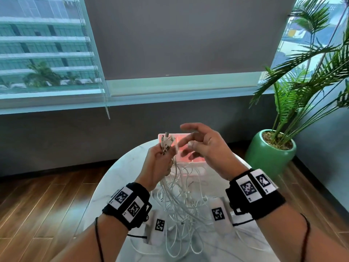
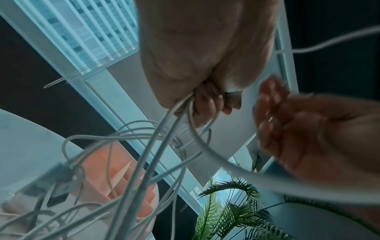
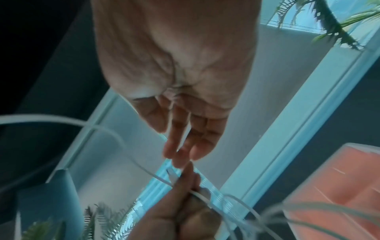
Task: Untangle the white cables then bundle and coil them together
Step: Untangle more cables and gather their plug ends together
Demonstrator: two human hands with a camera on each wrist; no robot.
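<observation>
Left hand (image 1: pixel 160 163) grips the white cables (image 1: pixel 179 201) (plugs upward) above the table (image 1: pixel 117 186); right hand (image 1: pixel 205 148) spread, holding nothing.

Crowded tabletop, open air above

From the round table (image 1: pixel 132 157), white cables (image 1: pixel 181 201) hang tangled at centre, draping down to 6 o'clock; a pink tray (image 1: pixel 190 157) blocks 12 o'clock, and white tagged blocks (image 1: pixel 219 212) flank the tangle at 5 and 7. A potted plant (image 1: pixel 272 148) stands at 2 o'clock. Bare marble lies at 10 o'clock.
</observation>
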